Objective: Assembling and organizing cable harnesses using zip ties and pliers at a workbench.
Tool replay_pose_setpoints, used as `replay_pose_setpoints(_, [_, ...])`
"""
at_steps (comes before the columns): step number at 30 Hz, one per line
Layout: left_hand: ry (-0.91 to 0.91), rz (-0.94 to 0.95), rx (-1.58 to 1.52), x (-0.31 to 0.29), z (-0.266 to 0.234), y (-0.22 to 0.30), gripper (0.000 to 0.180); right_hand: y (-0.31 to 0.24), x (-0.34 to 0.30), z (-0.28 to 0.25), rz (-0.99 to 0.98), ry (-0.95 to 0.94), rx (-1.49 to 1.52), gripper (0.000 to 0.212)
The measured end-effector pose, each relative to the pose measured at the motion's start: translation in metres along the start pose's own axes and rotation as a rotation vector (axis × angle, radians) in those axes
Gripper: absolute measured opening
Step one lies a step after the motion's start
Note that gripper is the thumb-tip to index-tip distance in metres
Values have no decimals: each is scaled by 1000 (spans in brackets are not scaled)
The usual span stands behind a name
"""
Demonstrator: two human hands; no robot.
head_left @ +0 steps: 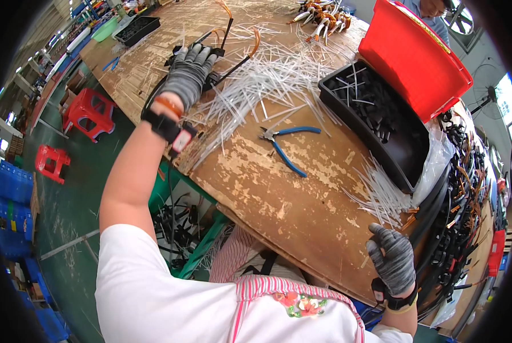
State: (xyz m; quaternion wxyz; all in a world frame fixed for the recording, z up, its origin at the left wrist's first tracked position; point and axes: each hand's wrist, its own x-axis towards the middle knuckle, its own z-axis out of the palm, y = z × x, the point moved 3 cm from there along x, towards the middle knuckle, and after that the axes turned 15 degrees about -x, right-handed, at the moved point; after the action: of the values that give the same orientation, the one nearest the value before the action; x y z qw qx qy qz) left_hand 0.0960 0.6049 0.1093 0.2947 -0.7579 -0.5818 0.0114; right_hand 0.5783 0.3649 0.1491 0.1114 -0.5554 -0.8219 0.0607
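My left hand [188, 74], in a grey knit glove, reaches to the far left of the table. Its fingers lie stretched out over black cables [228, 71] with orange wire ends; what is under the palm is hidden. My right hand [392, 258], gloved alike, hovers by the near right table edge. Its fingers are loosely bent and apart, with nothing seen in them. Just beyond it lies a small heap of white cable ties [382, 194]. Blue-handled cutting pliers [282, 143] rest with handles spread on the table between my hands.
A large pile of white cable ties [279, 74] covers the table's middle. To the right stand a black tray [407, 166] of small black parts and a red bin [413, 57]. Black cables [453, 211] heap along the right. Red stools [90, 114] stand left; another person [430, 17] is at the back.
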Motion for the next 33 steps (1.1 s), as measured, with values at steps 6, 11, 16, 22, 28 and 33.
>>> replay_pose_setpoints(6, [-387,-15,-80,25,31,-18,31,-28,31,12,-41,-104,-20,33])
replay_pose_setpoints(11, [108,62,-121,-3,-6,-28,25,-23,56,24,-107,-79,17,32])
replay_pose_setpoints(16, [357,49,-164,-54,-137,-24,37,-43,115,32,-235,-119,-52,48])
replay_pose_setpoints(22, [249,-158,-634,-103,-148,23,40,-60,191,110,-322,-8,-353,88])
replay_pose_setpoints(28, [18,-484,-866,-120,-64,93,43,-61,229,133,-379,-397,-418,95])
replay_pose_setpoints(33, [102,-697,-1216,-128,11,97,45,-77,228,127,-309,-375,-484,81])
